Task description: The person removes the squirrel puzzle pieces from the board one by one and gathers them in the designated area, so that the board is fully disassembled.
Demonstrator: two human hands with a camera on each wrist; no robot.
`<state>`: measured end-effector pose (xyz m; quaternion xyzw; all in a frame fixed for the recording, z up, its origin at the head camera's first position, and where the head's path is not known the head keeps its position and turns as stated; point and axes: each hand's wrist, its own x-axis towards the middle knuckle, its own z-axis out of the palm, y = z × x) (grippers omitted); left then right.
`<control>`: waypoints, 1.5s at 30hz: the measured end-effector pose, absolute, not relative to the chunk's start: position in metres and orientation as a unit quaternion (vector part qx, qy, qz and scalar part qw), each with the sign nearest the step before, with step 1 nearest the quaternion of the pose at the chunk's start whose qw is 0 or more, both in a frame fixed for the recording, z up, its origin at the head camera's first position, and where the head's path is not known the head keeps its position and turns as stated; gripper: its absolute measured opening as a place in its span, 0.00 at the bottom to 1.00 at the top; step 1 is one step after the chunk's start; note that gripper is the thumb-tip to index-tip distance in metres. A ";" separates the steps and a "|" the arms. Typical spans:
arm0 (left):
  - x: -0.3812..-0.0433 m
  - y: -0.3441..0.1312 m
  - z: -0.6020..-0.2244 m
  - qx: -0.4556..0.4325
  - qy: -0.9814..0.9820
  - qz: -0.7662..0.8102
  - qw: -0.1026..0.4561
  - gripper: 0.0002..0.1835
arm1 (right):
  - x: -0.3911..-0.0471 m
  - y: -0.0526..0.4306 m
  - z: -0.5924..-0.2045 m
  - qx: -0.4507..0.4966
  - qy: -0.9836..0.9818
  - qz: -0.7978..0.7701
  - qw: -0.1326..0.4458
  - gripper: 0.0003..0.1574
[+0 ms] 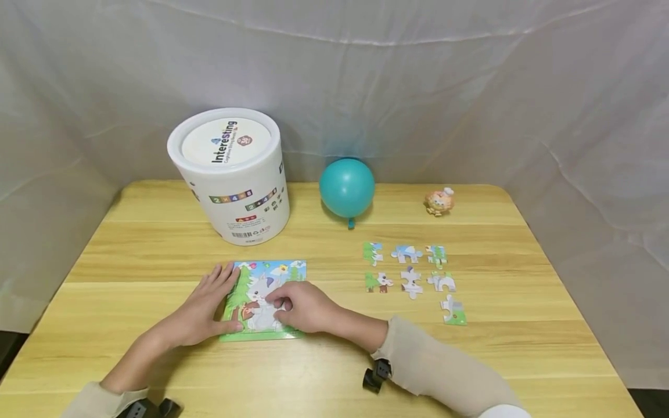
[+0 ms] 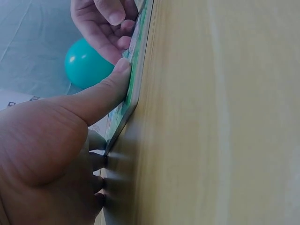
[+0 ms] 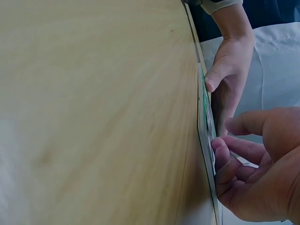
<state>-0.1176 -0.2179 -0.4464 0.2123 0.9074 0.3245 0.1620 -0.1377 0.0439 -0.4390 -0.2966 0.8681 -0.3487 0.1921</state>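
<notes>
A jigsaw puzzle board (image 1: 263,335) with a green border lies on the table, showing a pale grey cartoon animal among trees. My left hand (image 1: 201,310) rests along its left side with spread fingers, the thumb (image 2: 108,91) on the lower left corner. Over the middle of the picture, my right hand (image 1: 308,307) touches the puzzle with its index fingertip. The right thumb (image 3: 251,123) stands apart from the fingers, and no piece shows between them. Right of the board lie several loose jigsaw pieces, among them a grey-and-green corner piece (image 1: 457,312) and a blue piece (image 1: 406,253).
A large white lidded tub (image 1: 235,191) stands behind the board at the back left. Toward the back middle sits a teal balloon (image 1: 347,188). A small orange figurine (image 1: 439,202) stands at the back right. Grey cloth (image 1: 418,87) hangs behind the wooden table (image 1: 313,383).
</notes>
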 end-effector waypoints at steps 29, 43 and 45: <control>-0.118 -0.217 -0.447 0.216 0.908 0.322 0.157 0.59 | -0.134 0.042 -0.442 -0.345 0.875 -0.289 0.177 0.17; -0.118 -0.217 -0.447 0.213 0.908 0.323 0.161 0.59 | -0.132 0.041 -0.439 -0.337 0.878 -0.274 0.200 0.14; -0.117 -0.217 -0.446 0.211 0.908 0.323 0.162 0.59 | -0.132 0.041 -0.439 -0.331 0.874 -0.290 0.205 0.15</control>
